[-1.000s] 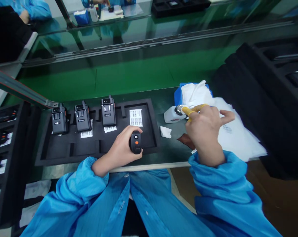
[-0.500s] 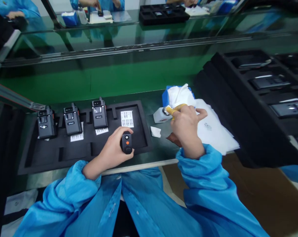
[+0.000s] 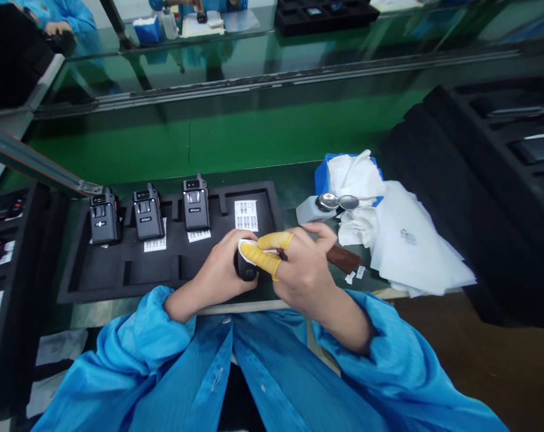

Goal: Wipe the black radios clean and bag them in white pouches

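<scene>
My left hand [image 3: 220, 267] is wrapped round a black handheld device [image 3: 245, 268], held end-up above the front of a black foam tray [image 3: 119, 292]. Yellow finger cots cover two fingers of my right hand [image 3: 299, 261]. Those fingers press a small white wipe [image 3: 245, 244] onto the device's upper end; most of the wipe is hidden beneath them. Beyond my right hand stands a white bottle [image 3: 308, 211] with its metal lid [image 3: 348, 202] flipped up. In the tray are similar black devices marked "Riton", one of them being this upright device [image 3: 195, 207], and a white barcode label sheet [image 3: 245, 215].
A blue box [image 3: 322, 178] of white cloths is behind the bottle. White plastic bags [image 3: 416, 240] and a brown piece [image 3: 344, 259] lie to the right. Stacked black trays [image 3: 434, 150] rise at far right, more at left. Co-workers sit beyond the glass partition.
My right hand has left the bottle, whose lid now shows open, and come to the device in my left hand. The small white piece has gone from the table; a wipe is now under my fingers.
</scene>
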Demonstrator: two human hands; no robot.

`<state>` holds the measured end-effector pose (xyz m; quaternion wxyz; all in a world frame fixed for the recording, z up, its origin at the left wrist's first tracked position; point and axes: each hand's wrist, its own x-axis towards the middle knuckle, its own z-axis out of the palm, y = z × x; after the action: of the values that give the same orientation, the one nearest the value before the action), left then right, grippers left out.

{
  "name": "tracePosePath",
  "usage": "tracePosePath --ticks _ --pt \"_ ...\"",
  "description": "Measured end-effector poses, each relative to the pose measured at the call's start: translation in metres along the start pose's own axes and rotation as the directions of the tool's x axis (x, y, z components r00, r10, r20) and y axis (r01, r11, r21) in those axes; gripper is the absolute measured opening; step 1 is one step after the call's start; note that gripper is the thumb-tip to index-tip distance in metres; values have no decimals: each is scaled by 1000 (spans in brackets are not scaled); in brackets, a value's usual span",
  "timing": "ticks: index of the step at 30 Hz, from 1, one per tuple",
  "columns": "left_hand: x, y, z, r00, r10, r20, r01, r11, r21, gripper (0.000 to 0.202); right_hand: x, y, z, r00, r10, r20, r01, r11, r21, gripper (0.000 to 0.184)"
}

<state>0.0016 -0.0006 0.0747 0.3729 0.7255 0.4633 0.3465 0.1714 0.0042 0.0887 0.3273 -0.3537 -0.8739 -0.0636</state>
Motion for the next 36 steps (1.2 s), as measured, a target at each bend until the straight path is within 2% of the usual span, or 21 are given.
tracePosePath --ticks 8,13,17,19,21,24,29,32,34,36 --pt "0 -2 2 999 36 20 -37 999 21 46 -16 10 -2 999 33 6 -33 993 113 47" --pt "2 2 2 1000 -8 26 6 998 57 45 -25 13 1 991 90 -100 -76 987 138 54" --pt "2 8 -1 997 -66 36 62 993 102 41 -35 25 1 977 162 -139 -146 982 119 47" --pt "8 9 -4 994 -98 40 92 986 136 47 -41 32 -1 964 202 -171 -188 978 93 39" --pt "22 10 -8 989 -150 0 147 970 192 62 -47 38 -3 950 243 -195 -233 970 73 33" --pt "55 8 -14 964 -237 -120 264 908 326 83 -52 43 -4 938 286 -196 -277 958 73 33" --pt "109 -1 -11 887 -413 -205 455 713 534 80 -57 44 -1 929 310 -205 -297 951 88 33" --pt "124 -6 -2 854 -463 -239 502 610 613 77 -61 44 1 925 335 -181 -326 942 75 32" --pt "125 -7 3 849 -468 -245 497 552 669 79 -65 46 1 919 362 -158 -356 932 62 35" --pt "120 -5 6 862 -447 -240 466 510 723 80 -67 51 -2 915 377 -146 -375 926 45 37"
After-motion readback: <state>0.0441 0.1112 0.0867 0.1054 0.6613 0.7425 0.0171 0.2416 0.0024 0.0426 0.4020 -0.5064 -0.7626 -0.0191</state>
